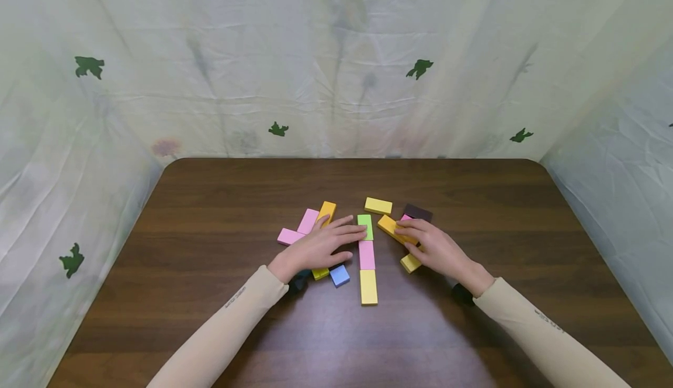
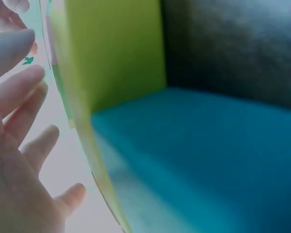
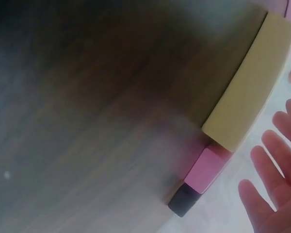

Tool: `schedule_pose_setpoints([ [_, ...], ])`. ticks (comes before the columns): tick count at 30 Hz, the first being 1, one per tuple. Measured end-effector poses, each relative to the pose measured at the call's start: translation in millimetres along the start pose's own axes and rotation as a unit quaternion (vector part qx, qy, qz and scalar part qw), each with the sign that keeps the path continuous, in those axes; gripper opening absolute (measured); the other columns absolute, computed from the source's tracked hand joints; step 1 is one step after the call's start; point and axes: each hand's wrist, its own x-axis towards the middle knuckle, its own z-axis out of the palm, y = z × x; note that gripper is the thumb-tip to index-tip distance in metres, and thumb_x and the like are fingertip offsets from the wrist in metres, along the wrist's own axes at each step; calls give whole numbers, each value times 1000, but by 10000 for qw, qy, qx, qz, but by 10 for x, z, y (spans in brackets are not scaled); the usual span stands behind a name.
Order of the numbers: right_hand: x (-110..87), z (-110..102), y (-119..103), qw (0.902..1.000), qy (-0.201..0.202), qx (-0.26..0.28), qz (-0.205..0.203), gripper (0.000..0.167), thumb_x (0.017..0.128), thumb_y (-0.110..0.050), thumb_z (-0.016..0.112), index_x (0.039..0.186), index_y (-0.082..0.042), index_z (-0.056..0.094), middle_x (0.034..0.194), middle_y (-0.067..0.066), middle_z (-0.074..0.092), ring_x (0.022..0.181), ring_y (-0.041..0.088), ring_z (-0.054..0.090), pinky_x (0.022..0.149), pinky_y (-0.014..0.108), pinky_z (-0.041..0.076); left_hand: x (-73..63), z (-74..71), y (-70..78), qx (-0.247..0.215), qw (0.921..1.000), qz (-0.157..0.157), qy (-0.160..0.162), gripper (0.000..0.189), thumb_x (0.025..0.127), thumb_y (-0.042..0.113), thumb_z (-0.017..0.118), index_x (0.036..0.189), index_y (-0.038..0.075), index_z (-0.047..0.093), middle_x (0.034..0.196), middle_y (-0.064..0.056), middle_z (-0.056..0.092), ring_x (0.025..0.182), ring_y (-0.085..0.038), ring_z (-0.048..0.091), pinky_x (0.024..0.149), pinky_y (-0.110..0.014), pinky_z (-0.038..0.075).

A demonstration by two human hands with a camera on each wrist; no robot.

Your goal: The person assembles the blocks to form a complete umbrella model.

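A green block (image 1: 366, 220), a pink block (image 1: 367, 255) and a yellow block (image 1: 368, 287) lie end to end in a row. My left hand (image 1: 322, 246) stretches over loose blocks, with fingertips right at the green one. Below that hand are a blue block (image 1: 340, 275) and a partly covered yellow block (image 1: 319, 274). My right hand (image 1: 440, 250) hovers with relaxed fingers over an orange block (image 1: 389, 227), hiding part of it. Beside its thumb sits another yellow block (image 1: 410, 263). In the right wrist view, its fingers (image 3: 276, 160) are spread beside a yellowish block (image 3: 252, 82).
Left of the row lie an orange block (image 1: 327, 209) and two pink blocks, one upper (image 1: 307, 221) and one lower (image 1: 290, 236). A yellow block (image 1: 378, 205) and a dark block (image 1: 419, 212) lie farther back on the brown table (image 1: 236, 183). Patterned curtains (image 1: 315, 55) surround it.
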Motion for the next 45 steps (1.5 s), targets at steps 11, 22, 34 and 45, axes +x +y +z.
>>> schedule_pose_setpoints([
  [11, 23, 18, 50, 9996, -89, -230, -163, 37, 81, -3, 74, 117, 1, 67, 124, 12, 60, 115, 28, 55, 93, 43, 47, -1, -2, -3, -59, 9997, -79, -222, 50, 97, 31, 55, 144, 19, 46, 147, 5, 41, 143, -21, 18, 109, -60, 10],
  [22, 109, -7, 68, 9992, -299, -180, -180, 36, 81, -1, 73, 116, 0, 68, 126, 13, 60, 120, 32, 52, 102, 48, 38, -16, 4, 3, -233, 9995, -94, -199, 51, 96, 29, 57, 145, 17, 44, 150, 4, 38, 143, -21, 18, 109, -60, 11],
  [34, 257, 18, 118, 9982, -570, 130, -106, 36, 86, 2, 66, 122, -1, 64, 129, 11, 58, 121, 29, 51, 99, 45, 41, -12, 37, -4, -407, 9990, -110, -169, 52, 97, 29, 56, 145, 16, 43, 151, 4, 36, 143, -21, 17, 109, -60, 8],
  [45, 393, 12, 211, 9980, -558, -103, -263, 37, 84, 7, 66, 120, -2, 66, 129, 12, 57, 120, 30, 52, 98, 45, 43, -8, 59, -21, -375, 9990, -143, -190, 52, 97, 30, 56, 146, 18, 43, 151, 5, 36, 143, -20, 18, 109, -60, 9],
])
